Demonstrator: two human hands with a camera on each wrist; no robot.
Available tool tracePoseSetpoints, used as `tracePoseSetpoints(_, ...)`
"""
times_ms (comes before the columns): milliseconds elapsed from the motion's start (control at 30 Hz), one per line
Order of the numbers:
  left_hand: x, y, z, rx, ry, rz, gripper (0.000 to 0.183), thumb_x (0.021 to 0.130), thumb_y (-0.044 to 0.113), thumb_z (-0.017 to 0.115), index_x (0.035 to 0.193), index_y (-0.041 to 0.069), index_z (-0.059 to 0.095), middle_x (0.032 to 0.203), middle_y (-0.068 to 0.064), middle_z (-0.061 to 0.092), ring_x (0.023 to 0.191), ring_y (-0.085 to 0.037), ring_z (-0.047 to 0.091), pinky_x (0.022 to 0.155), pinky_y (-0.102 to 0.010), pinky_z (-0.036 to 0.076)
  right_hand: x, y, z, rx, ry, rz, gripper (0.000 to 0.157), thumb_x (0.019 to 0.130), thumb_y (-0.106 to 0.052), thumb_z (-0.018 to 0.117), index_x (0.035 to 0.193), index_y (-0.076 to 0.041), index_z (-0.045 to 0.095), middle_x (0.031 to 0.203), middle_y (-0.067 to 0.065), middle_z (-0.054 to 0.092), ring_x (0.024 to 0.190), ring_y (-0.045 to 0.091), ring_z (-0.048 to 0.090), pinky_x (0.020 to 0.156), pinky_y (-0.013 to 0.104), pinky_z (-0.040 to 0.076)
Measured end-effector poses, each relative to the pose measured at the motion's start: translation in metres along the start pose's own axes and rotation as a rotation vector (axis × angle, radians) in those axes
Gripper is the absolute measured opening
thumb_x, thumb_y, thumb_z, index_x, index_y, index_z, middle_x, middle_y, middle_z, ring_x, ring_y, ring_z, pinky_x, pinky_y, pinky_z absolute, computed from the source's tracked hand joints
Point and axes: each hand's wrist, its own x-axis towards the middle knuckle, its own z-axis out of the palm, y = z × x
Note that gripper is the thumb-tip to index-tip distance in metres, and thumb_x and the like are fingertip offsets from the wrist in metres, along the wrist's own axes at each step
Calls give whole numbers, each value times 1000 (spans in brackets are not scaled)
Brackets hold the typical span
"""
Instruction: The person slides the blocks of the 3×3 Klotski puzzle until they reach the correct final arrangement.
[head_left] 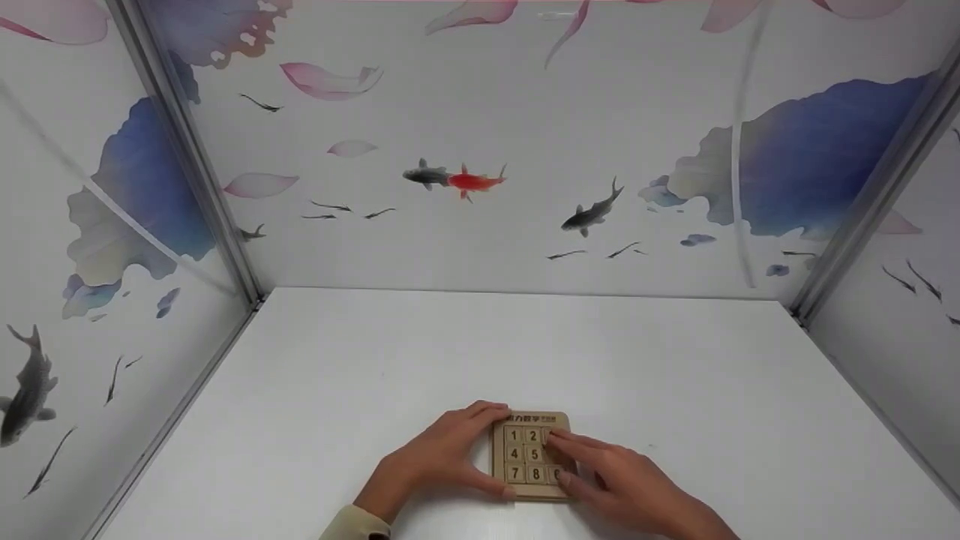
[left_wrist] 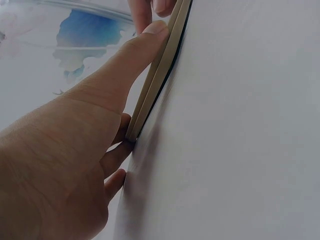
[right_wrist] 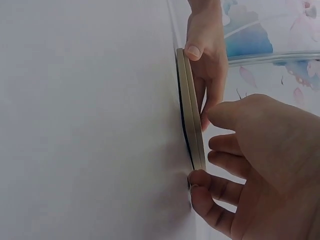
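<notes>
A wooden sliding number puzzle [head_left: 534, 454] lies on the white table near its front, its tiles in rows under printed characters. Tiles 1, 2, 4, 5, 7 and 8 show fully; those in the right column are partly covered by fingers. My left hand [head_left: 439, 456] holds the puzzle's left side, thumb at the near corner and fingers at the far one. Over the right column, my right hand [head_left: 630, 476] touches the tiles with thumb and fingertips. From the right wrist view, its lower fingers [right_wrist: 217, 197] bend beside the puzzle's edge [right_wrist: 190, 110].
The white table [head_left: 450, 345] extends beyond the puzzle. Panels painted with fish, petals and blue leaves stand at the back [head_left: 487, 247] and both sides, joined by metal corner posts [head_left: 191, 150].
</notes>
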Motion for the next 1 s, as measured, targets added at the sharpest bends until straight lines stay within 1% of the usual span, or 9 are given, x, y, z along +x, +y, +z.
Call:
tracePoseSetpoints(100,0,0,0,5,-4,-7,114,76,84,80,166,26,42,167,14,44,153,-18,48,130,-46,41,-2,1,-2,58,-44,1,52,109,-59,56,158,-39,56,158,-11,61,127,8,65,100,42,62)
tracePoseSetpoints(200,0,0,0,7,-4,-7,113,77,83,80,166,26,42,167,14,45,153,-18,48,130,-46,40,-4,3,-5,147,-87,-10,46,108,-58,59,150,-40,64,150,-16,65,117,0,64,90,28,60)
tracePoseSetpoints(267,-1,1,-1,7,-3,-7,113,77,83,81,166,25,43,167,14,45,153,-18,48,130,-46,40,-6,4,-6,214,-118,-25,44,109,-57,59,147,-39,67,147,-17,67,106,-1,64,83,23,57)
tracePoseSetpoints(367,-1,1,-1,7,-2,-6,113,77,82,82,166,24,43,167,13,45,153,-19,48,130,-47,40,-8,6,-8,294,-159,-43,43,109,-55,59,146,-36,69,147,-15,68,100,0,64,78,20,53)
tracePoseSetpoints(433,0,1,-1,9,-2,-6,113,77,81,82,166,24,43,167,13,45,152,-19,48,130,-46,40,-10,5,-10,314,-181,-49,43,109,-55,59,146,-35,69,148,-13,67,94,0,64,74,19,53)
tracePoseSetpoints(567,0,1,1,7,1,-8,113,76,81,83,166,25,42,167,14,45,152,-19,48,130,-47,40,-11,3,-13,295,-195,-44,45,108,-58,59,145,-35,70,149,-11,67,88,-1,63,68,19,53)
tracePoseSetpoints(800,-1,0,0,5,3,-1,113,76,82,82,166,26,42,167,14,45,152,-19,48,130,-48,40,-13,0,-14,220,-168,-61,49,109,-58,57,147,-30,69,151,-7,66,75,-4,60,62,19,52)
tracePoseSetpoints(867,0,0,0,4,1,4,112,77,81,82,166,26,43,166,13,46,152,-18,49,130,-47,41,-13,0,-13,182,-156,-69,49,110,-58,56,148,-30,68,152,-8,65,78,-4,60,63,19,52)
tracePoseSetpoints(1000,0,1,-1,-1,-5,5,112,77,80,83,166,24,43,165,13,47,152,-16,49,129,-46,42,-12,0,-11,118,-139,-77,48,111,-57,54,149,-31,67,153,-11,64,100,-4,62,73,20,50)
